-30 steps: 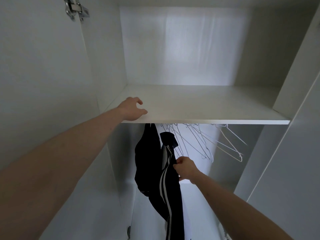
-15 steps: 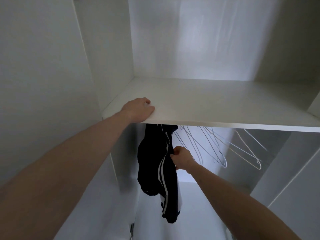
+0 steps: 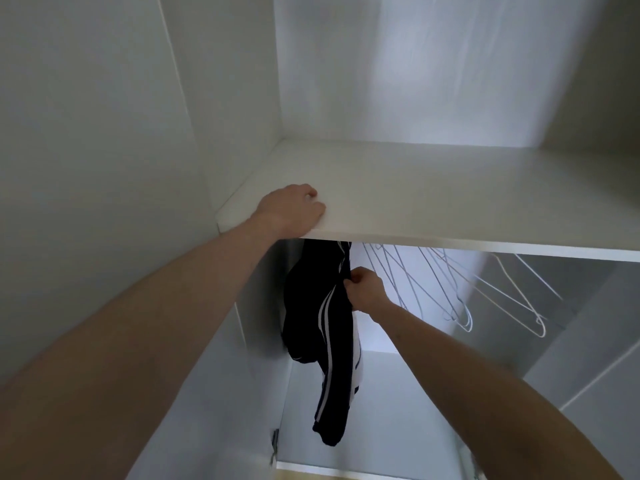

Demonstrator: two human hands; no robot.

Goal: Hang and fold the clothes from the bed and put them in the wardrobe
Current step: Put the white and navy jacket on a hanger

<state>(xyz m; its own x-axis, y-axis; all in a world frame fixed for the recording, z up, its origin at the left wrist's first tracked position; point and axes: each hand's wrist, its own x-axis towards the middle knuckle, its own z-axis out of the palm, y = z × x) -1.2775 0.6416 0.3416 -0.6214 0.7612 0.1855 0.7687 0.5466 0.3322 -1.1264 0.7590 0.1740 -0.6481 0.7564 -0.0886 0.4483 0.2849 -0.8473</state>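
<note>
A dark garment with white side stripes hangs below the white wardrobe shelf, at the left end of the hanging space. Its top is hidden behind the shelf's front edge. My right hand pinches the garment's upper right edge, fingers curled on the fabric. My left hand rests on the front left corner of the shelf, fingers bent over the board and holding nothing.
Several bare white wire hangers hang to the right of the garment under the shelf. The wardrobe's left wall and its back panel close in the space. The lower wardrobe floor shows beneath.
The view has closed in on the wardrobe and tilted. My right hand has risen up the garment toward the shelf. My left hand has settled flatter on the shelf corner.
</note>
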